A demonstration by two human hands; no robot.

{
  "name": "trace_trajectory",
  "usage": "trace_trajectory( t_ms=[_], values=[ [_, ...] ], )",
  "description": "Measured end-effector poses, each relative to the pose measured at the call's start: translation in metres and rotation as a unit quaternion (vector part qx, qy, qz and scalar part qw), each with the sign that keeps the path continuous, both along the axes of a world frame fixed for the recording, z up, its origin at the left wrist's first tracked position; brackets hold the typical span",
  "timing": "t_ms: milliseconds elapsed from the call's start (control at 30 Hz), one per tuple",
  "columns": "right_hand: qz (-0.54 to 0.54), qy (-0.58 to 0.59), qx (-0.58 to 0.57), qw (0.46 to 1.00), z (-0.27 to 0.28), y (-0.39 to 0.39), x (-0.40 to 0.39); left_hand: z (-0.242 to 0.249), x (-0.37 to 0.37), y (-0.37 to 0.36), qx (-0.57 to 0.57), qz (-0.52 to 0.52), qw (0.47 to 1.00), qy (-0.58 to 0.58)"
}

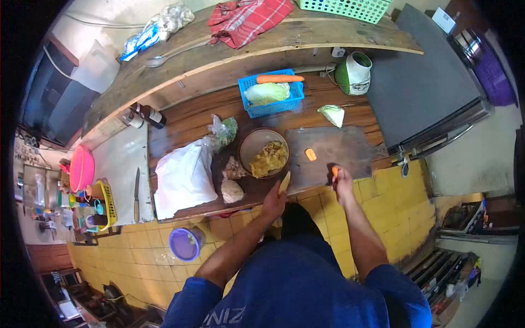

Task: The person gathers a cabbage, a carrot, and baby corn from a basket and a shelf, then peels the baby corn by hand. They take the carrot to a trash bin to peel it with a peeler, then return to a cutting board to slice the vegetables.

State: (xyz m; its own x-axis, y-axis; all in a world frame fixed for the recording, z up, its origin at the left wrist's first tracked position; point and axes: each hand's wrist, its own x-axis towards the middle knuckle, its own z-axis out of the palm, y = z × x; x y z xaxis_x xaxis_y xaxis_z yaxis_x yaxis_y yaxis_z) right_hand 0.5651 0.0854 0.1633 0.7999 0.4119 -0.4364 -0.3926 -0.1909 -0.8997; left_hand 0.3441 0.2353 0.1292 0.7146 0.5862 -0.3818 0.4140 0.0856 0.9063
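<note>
Past the blue cloth shirt (306, 284), the left hand (274, 202) curls round a thin yellowish pointy thing (284, 182) while the right hand (343, 187) pinches an orange carrot piece (335, 171) over a flat grey board (350, 145), likely mid-cutting, needing steady fingers next.

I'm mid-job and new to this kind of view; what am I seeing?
There is no machine: you see a person's two bare hands. The one picture comes from a camera worn on that person's head, looking forward and down, so their blue shirt shows below. The left hand holds a narrow yellowish thing I can't identify; the right hand holds a small orange piece. Before them lies a dark cutting board with another orange piece. Around it on the wooden counter are a cabbage wedge, a bowl of yellowish food, a white bag, and a blue basket holding a carrot and a leafy cabbage.
</note>
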Motion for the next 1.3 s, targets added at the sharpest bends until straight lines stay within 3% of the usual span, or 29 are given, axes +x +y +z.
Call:
trace_trajectory(
  t_ms=[133, 200, 233, 300, 333, 367, 433, 467, 500, 533, 567, 633, 667, 733, 800, 867, 933, 967, 1000, 1033, 1067, 1100, 1167, 1233, 1300],
  values=[
    [0.033, 0.013, -0.063, 0.997, -0.007, -0.008, 0.001, 0.006, 0.037, 0.001, 0.098, -0.037, 0.994, 0.033],
    [0.211, -0.242, -0.085, 0.943, -0.018, 0.013, 0.017, 0.025, 0.057, 0.007, 0.107, -0.031, 0.992, 0.062],
    [0.243, -0.238, -0.074, 0.937, -0.018, 0.029, 0.028, 0.023, 0.067, 0.011, 0.106, 0.002, 0.992, 0.073],
    [0.317, -0.435, -0.154, 0.829, -0.018, 0.061, 0.046, 0.015, 0.088, 0.013, 0.266, -0.021, 0.958, 0.109],
    [0.329, -0.455, -0.12, 0.819, -0.025, 0.076, 0.056, 0.02, 0.095, 0.011, 0.265, -0.005, 0.956, 0.127],
    [0.359, -0.342, -0.079, 0.865, -0.032, 0.087, 0.06, 0.026, 0.102, 0.005, 0.245, -0.001, 0.959, 0.14],
    [0.357, -0.34, -0.05, 0.868, -0.043, 0.099, 0.074, 0.045, 0.107, 0.002, 0.225, 0.02, 0.962, 0.155],
    [0.371, -0.341, -0.041, 0.863, -0.048, 0.105, 0.083, 0.055, 0.108, 0.004, 0.234, -0.035, 0.958, 0.163],
    [0.354, -0.271, -0.011, 0.895, -0.055, 0.109, 0.091, 0.06, 0.109, 0.007, 0.241, -0.088, 0.951, 0.171],
    [0.337, -0.194, 0.014, 0.921, -0.056, 0.113, 0.091, 0.053, 0.105, 0.002, 0.23, -0.055, 0.953, 0.189],
    [0.353, -0.189, 0.017, 0.916, -0.056, 0.114, 0.094, 0.044, 0.099, 0.0, 0.225, -0.04, 0.954, 0.197],
    [0.354, -0.375, -0.095, 0.852, -0.038, 0.107, 0.102, 0.035, 0.08, -0.006, 0.228, -0.007, 0.962, 0.152],
    [0.357, -0.375, -0.095, 0.85, -0.04, 0.104, 0.108, 0.035, 0.068, -0.013, 0.195, 0.054, 0.971, 0.124],
    [0.381, -0.523, -0.108, 0.755, -0.053, 0.101, 0.124, 0.009, 0.046, -0.022, 0.159, 0.133, 0.971, 0.122],
    [0.391, -0.54, -0.089, 0.74, -0.061, 0.101, 0.129, 0.018, 0.027, -0.031, 0.142, 0.2, 0.964, 0.103],
    [0.399, -0.557, -0.074, 0.725, -0.054, 0.105, 0.133, -0.01, 0.0, -0.041, 0.054, 0.261, 0.96, 0.082],
    [0.399, -0.584, -0.123, 0.696, -0.034, 0.114, 0.134, -0.018, -0.021, -0.05, 0.15, 0.297, 0.942, 0.053],
    [0.396, -0.587, -0.124, 0.695, -0.028, 0.124, 0.134, -0.003, -0.026, -0.053, 0.064, 0.33, 0.939, 0.069],
    [0.389, -0.554, -0.072, 0.733, -0.022, 0.14, 0.135, 0.012, -0.032, -0.057, -0.023, 0.361, 0.928, 0.085],
    [0.382, -0.517, -0.018, 0.766, -0.014, 0.158, 0.134, -0.008, -0.046, -0.067, 0.002, 0.393, 0.917, 0.075],
    [0.387, -0.521, 0.01, 0.761, 0.019, 0.176, 0.13, -0.029, -0.059, -0.078, 0.025, 0.425, 0.902, 0.065],
    [0.393, -0.523, 0.04, 0.755, 0.052, 0.2, 0.123, -0.017, -0.062, -0.084, 0.015, 0.424, 0.9, 0.1],
    [0.358, -0.53, 0.144, 0.755, 0.05, 0.26, 0.114, -0.007, -0.071, -0.102, 0.005, 0.426, 0.894, 0.137],
    [0.399, -0.465, 0.197, 0.766, 0.052, 0.321, 0.108, -0.019, -0.086, -0.13, -0.014, 0.479, 0.859, 0.179],
    [0.501, -0.469, 0.066, 0.724, 0.065, 0.368, 0.109, -0.017, -0.095, -0.151, -0.028, 0.499, 0.844, 0.196]
  ],
)
